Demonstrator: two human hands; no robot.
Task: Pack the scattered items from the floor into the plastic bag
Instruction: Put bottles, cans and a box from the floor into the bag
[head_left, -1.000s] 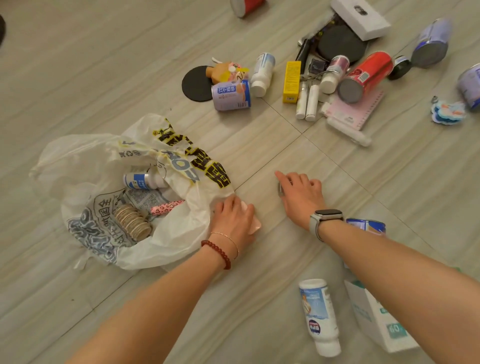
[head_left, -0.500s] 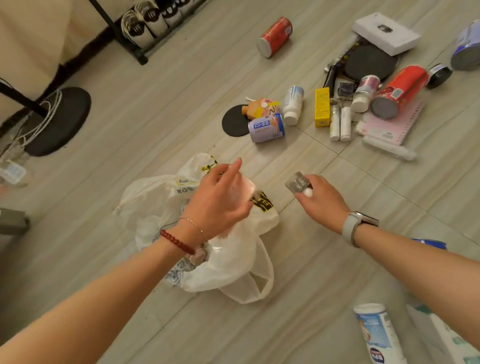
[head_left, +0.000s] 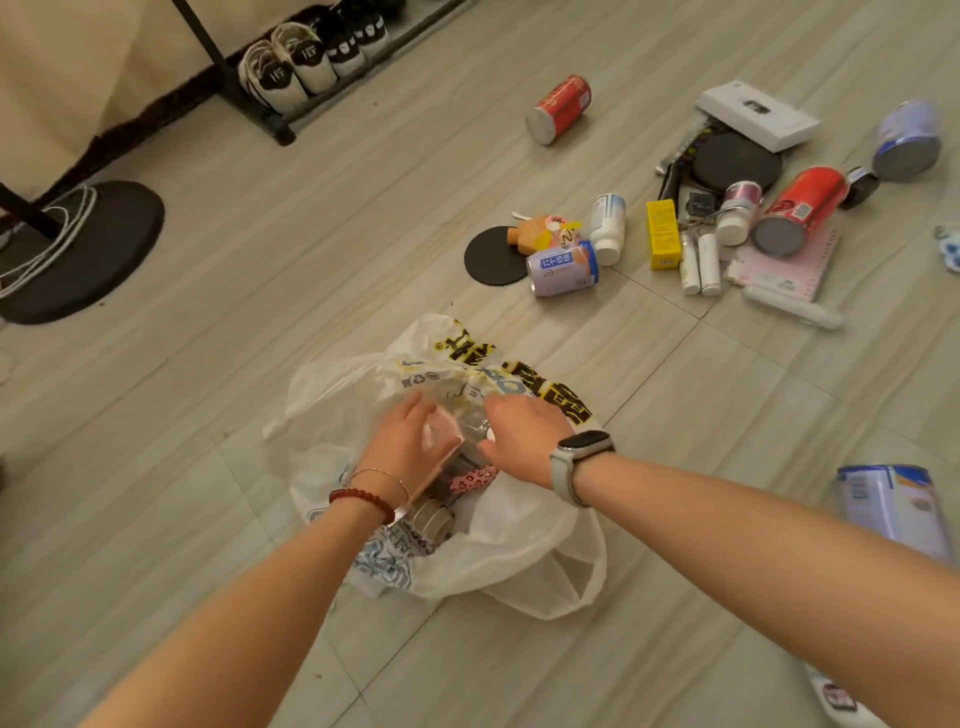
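Both hands are over the mouth of the plastic bag right now, so I'd call this the drop-off part of the cycle, stuff going in rather than getting picked up. The left hand has its fingers curled round a thin pinkish see-through packet and is lowering it into the opening. The right hand is tucked in right beside it, fingers bent down into the bag, but whatever it's got (if anything) is hidden, so can't tell on that one.

The bag itself sits crumpled on the floor in the middle of the view, white with yellow and black print, mouth gaping toward the camera. Inside you can make out a pink leopard-print thing and a roll of tape.

Next up is probably letting go and heading back for the pile at upper right: drink can, white bottle, yellow box, red tube. Loads left
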